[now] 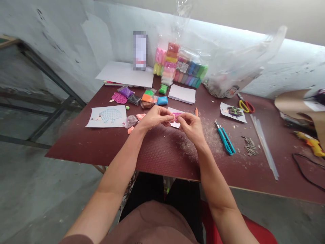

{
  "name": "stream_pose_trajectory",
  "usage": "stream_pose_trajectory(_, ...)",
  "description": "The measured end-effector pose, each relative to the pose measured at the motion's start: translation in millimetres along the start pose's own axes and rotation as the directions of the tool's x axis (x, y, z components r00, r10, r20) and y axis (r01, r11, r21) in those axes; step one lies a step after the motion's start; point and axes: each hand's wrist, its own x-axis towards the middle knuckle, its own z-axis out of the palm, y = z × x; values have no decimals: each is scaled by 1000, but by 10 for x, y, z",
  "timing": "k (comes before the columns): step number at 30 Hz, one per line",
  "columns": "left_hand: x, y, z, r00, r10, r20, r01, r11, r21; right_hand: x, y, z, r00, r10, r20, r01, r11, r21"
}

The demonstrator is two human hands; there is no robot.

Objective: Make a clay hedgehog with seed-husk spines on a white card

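Note:
Close together over a small white card point(174, 124), my left hand point(157, 118) and my right hand point(191, 126) are both closed in a pinch. Pale pink modelling clay point(173, 117) shows at the fingertips of my left hand. Magenta clay point(176, 115) lies just behind, against the card and partly hidden by my fingers. What my right fingertips hold, if anything, is hidden. Left of my left hand are peach clay lumps point(130, 130) and a crumpled clear wrapper point(131, 121). An orange pen-like stick point(196, 112) lies beyond my right hand.
A hedgehog drawing point(108, 116) lies left, near several clay packets point(148, 96). Paper point(182, 94) and bagged clay point(181, 67) are at the back. Rightward are a teal cutter point(224, 138), seeds point(250, 146), scissors point(245, 104), glue sticks point(264, 147) and a yellow glue gun point(312, 142).

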Motion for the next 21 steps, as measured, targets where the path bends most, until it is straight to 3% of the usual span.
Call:
stream_pose_trajectory(4,4,-10,-2,1000,19,5,-19,1000,2,-23,3,20,996,-18,-85,18,1000,-1)
stream_pose_trajectory(11,-6,11,6,1000,20,-7,-19,999,34,-46,54,69,994,-47,-101,46,999,-12)
stream_pose_trajectory(21,-7,15,27,999,17,44,-19,999,50,-22,64,55,999,-24,-47,24,1000,10)
